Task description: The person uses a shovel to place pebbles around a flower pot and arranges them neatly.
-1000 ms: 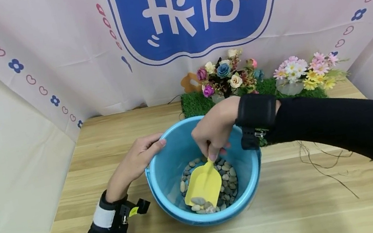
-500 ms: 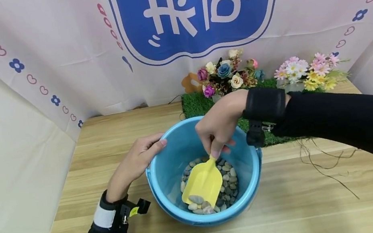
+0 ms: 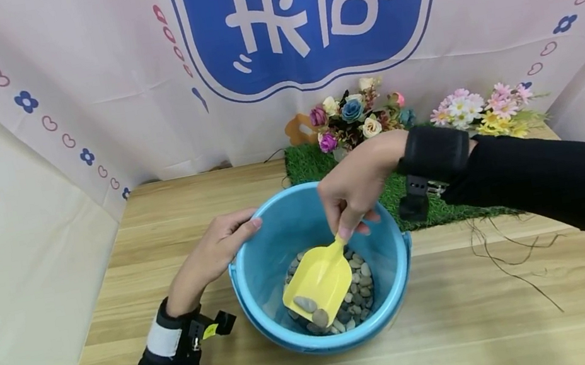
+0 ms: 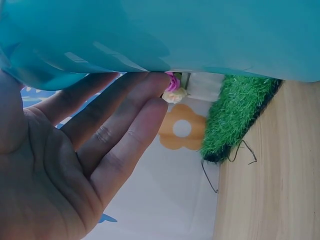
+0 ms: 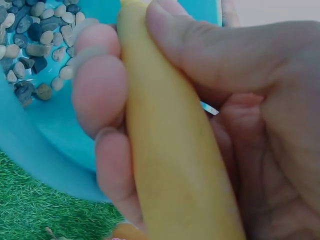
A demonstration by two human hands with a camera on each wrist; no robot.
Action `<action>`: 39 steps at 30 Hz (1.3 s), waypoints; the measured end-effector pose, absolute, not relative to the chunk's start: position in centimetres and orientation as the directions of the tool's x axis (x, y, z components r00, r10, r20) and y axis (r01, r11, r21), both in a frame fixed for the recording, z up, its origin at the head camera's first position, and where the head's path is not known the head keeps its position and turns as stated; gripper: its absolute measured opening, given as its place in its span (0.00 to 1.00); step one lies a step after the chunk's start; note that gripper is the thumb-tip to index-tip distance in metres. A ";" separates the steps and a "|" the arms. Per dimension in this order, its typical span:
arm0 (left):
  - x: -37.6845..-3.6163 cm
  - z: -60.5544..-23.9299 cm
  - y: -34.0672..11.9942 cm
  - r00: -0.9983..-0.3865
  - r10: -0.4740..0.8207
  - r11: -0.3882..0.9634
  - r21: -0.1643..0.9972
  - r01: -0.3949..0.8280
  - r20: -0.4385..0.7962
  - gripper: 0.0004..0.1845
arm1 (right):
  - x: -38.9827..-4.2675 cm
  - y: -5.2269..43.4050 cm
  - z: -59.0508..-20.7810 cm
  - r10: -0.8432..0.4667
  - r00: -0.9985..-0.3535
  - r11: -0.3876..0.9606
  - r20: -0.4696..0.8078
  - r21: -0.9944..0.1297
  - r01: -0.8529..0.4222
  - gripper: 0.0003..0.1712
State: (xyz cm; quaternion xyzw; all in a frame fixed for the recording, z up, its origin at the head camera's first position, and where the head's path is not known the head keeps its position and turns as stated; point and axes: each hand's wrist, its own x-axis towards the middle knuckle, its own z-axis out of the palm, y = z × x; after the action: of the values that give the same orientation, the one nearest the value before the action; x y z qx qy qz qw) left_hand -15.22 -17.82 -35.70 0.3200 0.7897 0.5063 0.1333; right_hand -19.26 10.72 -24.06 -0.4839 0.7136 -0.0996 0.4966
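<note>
By the left hand, the rim of a blue bucket is held, the thumb hooked over it and the fingers laid against the outer wall. The handle of a yellow shovel is grasped in the right hand; its blade is tilted inside the bucket over grey pebbles, with two pebbles carried near the front edge. The bucket is stood upright on the wooden tabletop, beside artificial turf topped by artificial flowers.
</note>
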 end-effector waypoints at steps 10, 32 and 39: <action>-15.2 -35.6 -17.7 -0.760 0.639 0.281 0.884 0.373 0.117 0.18 | -19.2 12.2 -24.2 -0.826 -0.038 0.496 -0.562 -0.694 -0.522 0.19; -15.2 -35.5 -17.7 -0.772 0.629 0.299 0.888 0.350 0.093 0.17 | -18.8 17.5 -23.4 -0.882 -0.179 0.467 -0.436 -0.757 -0.457 0.17; -15.2 -35.6 -17.8 -0.770 0.630 0.296 0.887 0.356 0.099 0.18 | -18.5 19.5 -23.0 -0.895 -0.225 0.447 -0.386 -0.777 -0.444 0.15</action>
State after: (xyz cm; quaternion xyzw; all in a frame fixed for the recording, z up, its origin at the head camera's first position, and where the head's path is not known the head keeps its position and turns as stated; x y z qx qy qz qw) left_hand -15.17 -17.80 -35.56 0.3105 0.7935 0.5056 0.1356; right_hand -18.50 19.52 -23.01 -0.4543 0.7365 -0.2648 0.4254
